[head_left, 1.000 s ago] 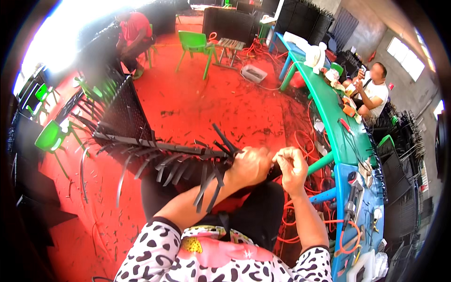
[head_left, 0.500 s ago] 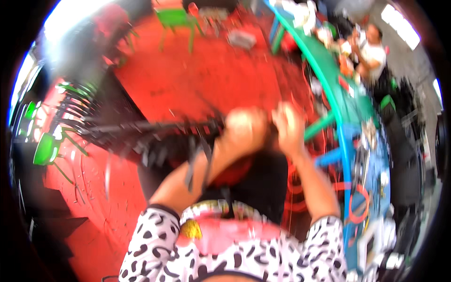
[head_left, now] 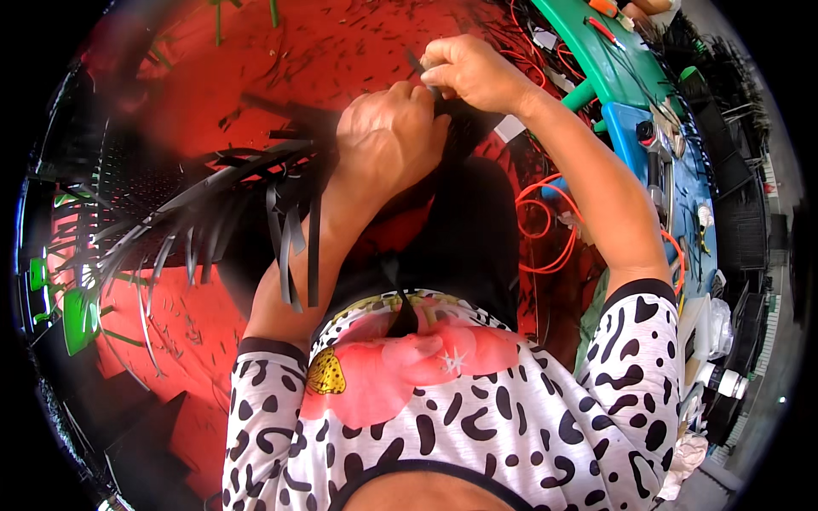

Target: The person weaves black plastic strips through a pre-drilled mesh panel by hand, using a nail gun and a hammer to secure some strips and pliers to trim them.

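Observation:
Over my lap, my left hand [head_left: 388, 134] is closed on a bundle of flat black strips [head_left: 230, 183]. Loose strip ends fan out to the left, and some hang down beside my left forearm. Just beyond and to the right, my right hand [head_left: 474, 75] pinches a narrow black strip [head_left: 434, 91] close to the left knuckles. Both hands are nearly touching. Part of the dark woven-looking work lies behind my wrists, and its full shape is hidden.
Black scraps litter the red floor [head_left: 341, 38]. To the right stand a green table [head_left: 596, 64] and a blue table [head_left: 629, 140] with tools, and an orange hose [head_left: 545, 255] coils beneath. A green chair [head_left: 81, 319] is at the left; dark woven panels [head_left: 734, 204] stand at far right.
My view has tilted down and steadied. Both hands now appear higher in the picture and close together, the right one bent inward to pinch at the strip.

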The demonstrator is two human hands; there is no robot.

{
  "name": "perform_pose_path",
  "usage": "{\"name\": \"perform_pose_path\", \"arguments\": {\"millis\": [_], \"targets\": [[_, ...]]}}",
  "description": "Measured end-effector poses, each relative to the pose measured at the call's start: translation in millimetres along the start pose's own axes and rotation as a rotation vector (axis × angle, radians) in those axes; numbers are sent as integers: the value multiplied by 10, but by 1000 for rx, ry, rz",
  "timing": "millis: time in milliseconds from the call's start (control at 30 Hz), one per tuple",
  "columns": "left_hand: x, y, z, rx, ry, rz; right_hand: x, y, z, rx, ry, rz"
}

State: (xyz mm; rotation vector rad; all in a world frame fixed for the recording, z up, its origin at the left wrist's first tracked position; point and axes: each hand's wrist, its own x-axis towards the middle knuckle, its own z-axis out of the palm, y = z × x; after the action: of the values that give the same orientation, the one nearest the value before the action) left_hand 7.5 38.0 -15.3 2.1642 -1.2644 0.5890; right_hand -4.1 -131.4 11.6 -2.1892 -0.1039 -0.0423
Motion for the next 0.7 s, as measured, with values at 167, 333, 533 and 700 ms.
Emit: {"name": "perform_pose_path", "arguments": {"millis": [167, 333, 533, 700], "targets": [[3, -29, 29, -25, 15, 9, 72, 13, 30, -63, -116, 98], [15, -44, 26, -25, 92, 59, 161, 137, -14, 49, -204, 185], [72, 31, -119, -96, -53, 27, 95, 80, -89, -28, -145, 149], [163, -31, -127, -197, -236, -58, 119, 156, -19, -447, 62, -125]]}}
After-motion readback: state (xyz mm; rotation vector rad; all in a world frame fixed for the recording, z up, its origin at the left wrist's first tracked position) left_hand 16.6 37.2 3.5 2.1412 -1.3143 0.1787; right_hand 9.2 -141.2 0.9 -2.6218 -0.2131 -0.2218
